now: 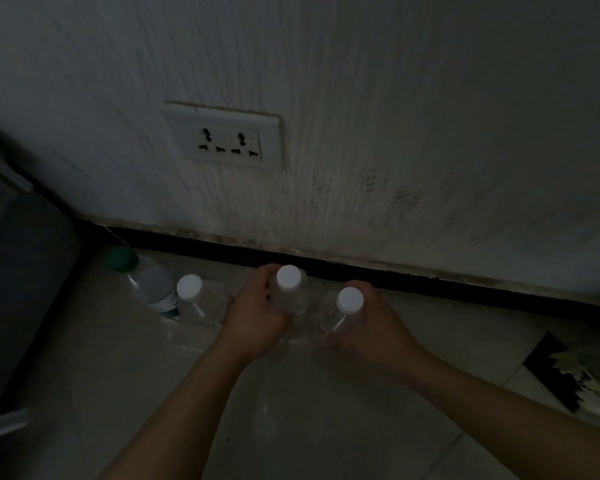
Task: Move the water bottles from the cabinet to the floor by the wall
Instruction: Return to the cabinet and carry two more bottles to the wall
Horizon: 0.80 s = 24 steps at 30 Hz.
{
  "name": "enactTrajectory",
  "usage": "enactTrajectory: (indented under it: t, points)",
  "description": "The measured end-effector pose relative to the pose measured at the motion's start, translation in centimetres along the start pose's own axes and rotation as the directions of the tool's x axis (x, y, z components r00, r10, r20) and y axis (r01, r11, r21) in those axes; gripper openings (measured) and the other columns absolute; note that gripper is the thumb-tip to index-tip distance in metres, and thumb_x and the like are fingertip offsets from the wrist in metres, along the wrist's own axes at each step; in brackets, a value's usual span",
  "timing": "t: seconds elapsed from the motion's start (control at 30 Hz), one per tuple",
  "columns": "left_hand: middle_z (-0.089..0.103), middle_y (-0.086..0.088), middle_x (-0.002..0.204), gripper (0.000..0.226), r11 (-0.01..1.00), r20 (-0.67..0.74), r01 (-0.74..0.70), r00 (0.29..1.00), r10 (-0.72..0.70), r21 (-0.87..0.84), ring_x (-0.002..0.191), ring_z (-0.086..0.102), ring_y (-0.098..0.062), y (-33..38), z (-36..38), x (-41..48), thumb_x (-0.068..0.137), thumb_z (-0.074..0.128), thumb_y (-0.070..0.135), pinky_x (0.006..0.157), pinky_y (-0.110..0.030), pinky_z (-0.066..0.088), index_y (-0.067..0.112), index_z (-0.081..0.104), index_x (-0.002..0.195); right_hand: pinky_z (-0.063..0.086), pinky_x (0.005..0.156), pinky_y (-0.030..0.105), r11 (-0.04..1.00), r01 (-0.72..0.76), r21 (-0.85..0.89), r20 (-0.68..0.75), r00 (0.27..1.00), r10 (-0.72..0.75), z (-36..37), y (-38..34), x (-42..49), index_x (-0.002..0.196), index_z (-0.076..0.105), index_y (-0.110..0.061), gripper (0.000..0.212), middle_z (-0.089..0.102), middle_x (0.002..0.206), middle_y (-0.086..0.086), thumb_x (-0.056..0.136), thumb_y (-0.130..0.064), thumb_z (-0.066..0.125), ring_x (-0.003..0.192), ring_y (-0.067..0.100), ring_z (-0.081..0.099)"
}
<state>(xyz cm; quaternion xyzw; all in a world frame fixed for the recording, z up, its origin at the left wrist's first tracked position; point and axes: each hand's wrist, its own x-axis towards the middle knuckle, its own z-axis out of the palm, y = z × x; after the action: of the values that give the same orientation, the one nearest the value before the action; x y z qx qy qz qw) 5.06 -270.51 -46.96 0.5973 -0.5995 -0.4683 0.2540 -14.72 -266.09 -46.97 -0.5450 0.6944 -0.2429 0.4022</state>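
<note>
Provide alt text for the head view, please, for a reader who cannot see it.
In dim light, the left hand grips a white-capped bottle and the right hand a second bottle, upright by the wall. A third bottle and a larger green-capped bottle stand left of them.

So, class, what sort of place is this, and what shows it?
Probably a dim room indoors, seen low against a wall: a double socket, a dark skirting strip, and a tiled floor with water bottles standing along it.
</note>
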Motion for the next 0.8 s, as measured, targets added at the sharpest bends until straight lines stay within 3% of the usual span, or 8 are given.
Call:
enactTrajectory:
  t: [0.13,0.23,0.3,0.4,0.47,0.53,0.6,0.8]
  points:
    - [0.061,0.020,0.114,0.070,1.000,0.011,0.000,1.000,0.001,-0.021,0.105,0.058,0.006,0.4,-0.3,-0.1,0.060,0.072,0.046,0.096,-0.035,0.051,0.034,0.050,0.125,0.054,0.079,0.030,1.000,0.008,0.005,0.011,1.000,-0.008,-0.3,-0.5,-0.2,0.099,0.044,-0.044,0.068,0.057,0.099,-0.020,0.051,-0.030,0.091,0.090,0.000,0.059]
    - [0.058,0.019,0.120,0.077,1.000,0.049,-0.010,0.999,0.011,-0.006,0.110,0.054,0.007,0.6,-0.8,-0.1,0.066,0.081,0.030,0.098,-0.031,0.049,0.032,0.044,0.133,0.046,0.091,0.025,1.000,-0.007,0.023,0.010,1.000,0.007,-0.4,-0.5,-0.2,0.130,0.039,-0.036,0.095,0.050,0.119,-0.019,0.052,-0.032,0.092,0.107,0.003,0.052]
    - [0.055,0.022,0.122,0.080,1.000,0.071,-0.021,0.997,0.021,0.001,0.111,0.051,0.013,0.6,-1.2,0.1,0.068,0.083,0.020,0.095,-0.021,0.047,0.036,0.041,0.133,0.043,0.097,0.026,0.999,-0.010,0.032,0.009,1.000,0.009,-0.4,-0.5,-0.3,0.140,0.035,-0.031,0.102,0.045,0.130,-0.016,0.055,-0.037,0.090,0.117,0.004,0.048]
    - [0.049,0.031,0.119,0.084,0.999,0.084,-0.047,0.995,0.045,0.022,0.108,0.046,0.023,1.0,-1.7,0.3,0.067,0.084,0.014,0.087,0.000,0.038,0.041,0.037,0.131,0.045,0.100,0.029,0.997,0.006,0.072,0.011,1.000,-0.007,-0.5,-0.7,-0.5,0.140,0.033,-0.035,0.104,0.046,0.136,-0.014,0.053,-0.046,0.088,0.120,0.004,0.050]
    - [0.048,0.023,0.129,0.087,0.998,0.079,-0.060,0.995,0.059,0.009,0.116,0.047,0.011,1.5,-1.9,0.4,0.067,0.085,0.017,0.095,-0.007,0.037,0.035,0.038,0.138,0.045,0.098,0.027,0.996,0.023,0.091,0.005,1.000,-0.024,-0.8,-1.3,-0.4,0.138,0.034,-0.037,0.105,0.045,0.135,-0.016,0.050,-0.052,0.088,0.119,0.001,0.049]
    - [0.046,0.015,0.139,0.086,0.996,0.055,-0.085,0.995,0.085,-0.011,0.125,0.045,0.001,2.0,-2.1,0.3,0.069,0.085,0.020,0.098,-0.010,0.036,0.030,0.039,0.142,0.042,0.091,0.017,0.996,0.043,0.084,-0.007,0.999,-0.043,-1.4,-1.9,-0.3,0.132,0.036,-0.040,0.100,0.045,0.132,-0.018,0.050,-0.043,0.092,0.116,-0.002,0.048]
    - [0.048,0.013,0.139,0.080,0.992,0.015,-0.122,0.992,0.122,-0.020,0.126,0.045,0.001,2.8,-2.2,0.1,0.073,0.082,0.023,0.096,-0.004,0.035,0.029,0.042,0.141,0.039,0.088,0.012,0.996,0.064,0.068,-0.017,0.998,-0.063,-2.1,-2.5,-0.3,0.127,0.036,-0.043,0.096,0.045,0.130,-0.021,0.049,-0.042,0.093,0.116,-0.005,0.047]
    - [0.051,0.015,0.131,0.058,0.987,-0.037,-0.162,0.986,0.163,0.014,0.117,0.044,0.009,6.5,-3.6,-1.2,0.080,0.075,0.032,0.092,0.002,0.031,0.032,0.049,0.133,0.037,0.097,0.015,0.988,0.140,-0.061,0.012,0.990,-0.139,-4.3,-5.8,-1.5,0.130,0.038,-0.045,0.090,0.043,0.130,-0.031,0.053,-0.060,0.083,0.120,-0.014,0.042]
